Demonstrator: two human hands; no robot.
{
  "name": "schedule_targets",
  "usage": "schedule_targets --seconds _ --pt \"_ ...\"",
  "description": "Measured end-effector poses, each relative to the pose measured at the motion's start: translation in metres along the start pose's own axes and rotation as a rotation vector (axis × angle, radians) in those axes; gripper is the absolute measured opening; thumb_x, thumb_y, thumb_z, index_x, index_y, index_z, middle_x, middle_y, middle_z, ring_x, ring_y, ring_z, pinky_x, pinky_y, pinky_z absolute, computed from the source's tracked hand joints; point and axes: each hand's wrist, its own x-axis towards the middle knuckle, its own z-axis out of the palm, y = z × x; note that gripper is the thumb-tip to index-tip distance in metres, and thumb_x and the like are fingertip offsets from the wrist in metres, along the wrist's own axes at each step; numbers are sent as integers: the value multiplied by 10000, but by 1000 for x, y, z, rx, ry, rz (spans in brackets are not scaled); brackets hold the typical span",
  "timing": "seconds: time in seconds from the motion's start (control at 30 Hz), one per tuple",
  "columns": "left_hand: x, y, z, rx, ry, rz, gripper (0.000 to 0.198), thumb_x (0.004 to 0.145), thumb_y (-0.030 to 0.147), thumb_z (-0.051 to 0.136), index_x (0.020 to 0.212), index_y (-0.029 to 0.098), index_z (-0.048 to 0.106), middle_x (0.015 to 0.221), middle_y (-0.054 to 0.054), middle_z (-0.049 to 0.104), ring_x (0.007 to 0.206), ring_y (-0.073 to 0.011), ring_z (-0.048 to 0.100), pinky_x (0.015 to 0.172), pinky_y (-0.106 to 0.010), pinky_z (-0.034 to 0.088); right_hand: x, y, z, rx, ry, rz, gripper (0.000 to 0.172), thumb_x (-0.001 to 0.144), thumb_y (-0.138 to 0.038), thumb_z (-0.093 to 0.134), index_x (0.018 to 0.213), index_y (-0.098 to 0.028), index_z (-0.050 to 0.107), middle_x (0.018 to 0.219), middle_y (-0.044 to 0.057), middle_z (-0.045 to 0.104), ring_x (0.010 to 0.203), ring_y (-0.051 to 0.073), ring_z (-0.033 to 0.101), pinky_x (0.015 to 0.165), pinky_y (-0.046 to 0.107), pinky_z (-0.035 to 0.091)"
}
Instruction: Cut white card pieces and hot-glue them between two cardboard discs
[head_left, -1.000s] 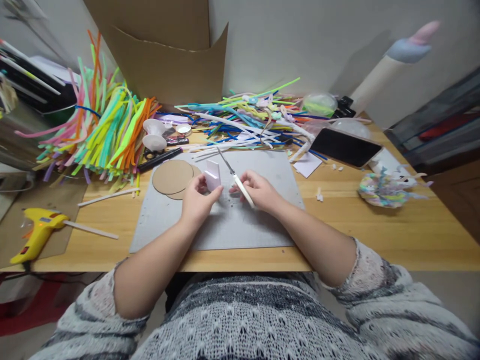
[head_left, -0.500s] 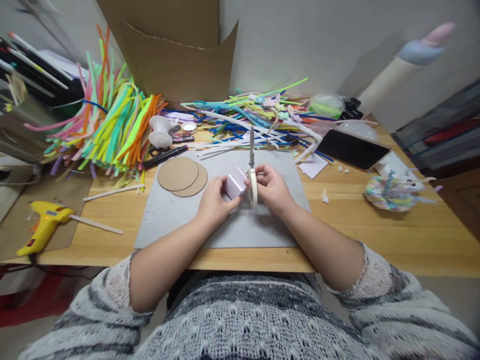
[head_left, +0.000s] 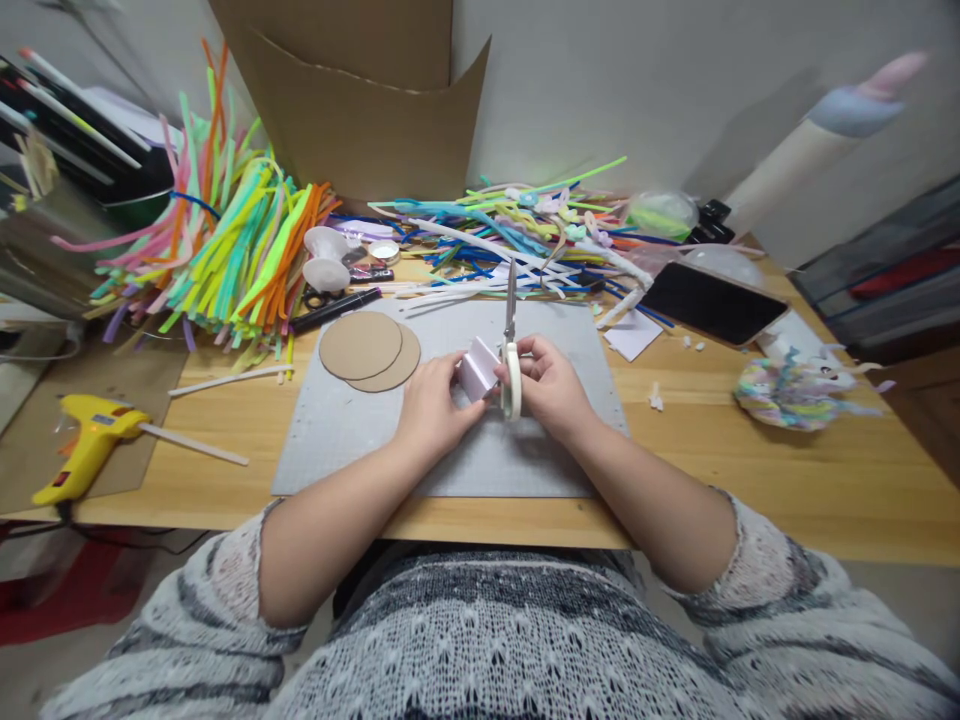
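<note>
Folded white paper (head_left: pixel 478 370) is pinched by my left hand (head_left: pixel 435 400) above the grey cutting mat (head_left: pixel 352 450). My right hand (head_left: pixel 555 385) has its fingers around a pair of scissors (head_left: pixel 511 380) with pale handles, and the blades point up and away from me. The fingertips of my right hand also reach the right edge of the paper; whether they grip it I cannot tell. Two round cardboard discs (head_left: pixel 360 345) overlap on the mat, left of my hands.
A yellow glue gun (head_left: pixel 94 440) lies at the left beside a bundle of coloured pipe cleaners (head_left: pixel 232 260). More loose pipe cleaners (head_left: pixel 517 235) are heaped behind the mat. To the right are a phone (head_left: pixel 712 300), a paper piece (head_left: pixel 634 333) and a fuzzy pastel figure (head_left: pixel 787 390).
The folded paper has turned a little in my fingers, so its folds show differently. The whole view has shifted slightly. Both hands keep their hold.
</note>
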Motion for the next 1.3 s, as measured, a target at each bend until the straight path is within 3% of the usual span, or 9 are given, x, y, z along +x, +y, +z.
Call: schedule_targets --seconds 0.37,0.53,0.7,0.9,1.13,1.3 --pt "-2 4 -4 1 10 5 404 718 344 691 1066 177 572 1032 -85 646 960 -252 581 839 -380 449 -1 1 2 -43 -7 -34 473 599 -394 782 843 -221 415 642 -65 603 540 107 576 488 209 443" --pt "-1 2 0 34 2 -22 421 700 363 704 1053 170 576 980 -82 641 924 -260 583 808 -394 454 -1 0 4 -40 10 -11 490 587 -409 790 841 -226 413 587 -86 563 513 114 569 468 216 430" --pt "-2 2 3 -2 20 3 491 692 302 674 1139 167 522 1053 -97 602 990 -262 559 856 -392 449 -1 1 4 -79 -1 -23 482 593 -418 789 837 -226 420 629 -64 599 537 114 574 497 226 437" --pt "-4 6 0 48 19 28 399 748 378 631 1079 174 540 1020 -96 599 963 -269 557 838 -400 443 -2 4 4 -91 -15 -50 447 643 -444 759 847 -223 428 675 -46 622 571 114 586 528 234 451" --pt "0 2 0 -65 24 -6 428 704 371 720 1047 167 567 978 -80 636 923 -243 578 821 -373 454 -2 1 5 -62 11 -40 487 592 -425 789 835 -226 416 617 -70 587 528 116 581 502 232 450" --pt "0 0 2 -153 41 -3 372 676 254 743 993 166 570 985 -74 607 916 -206 572 795 -318 474 -3 -2 5 -63 19 -16 508 574 -438 792 835 -232 408 618 -75 569 528 126 590 503 243 459"
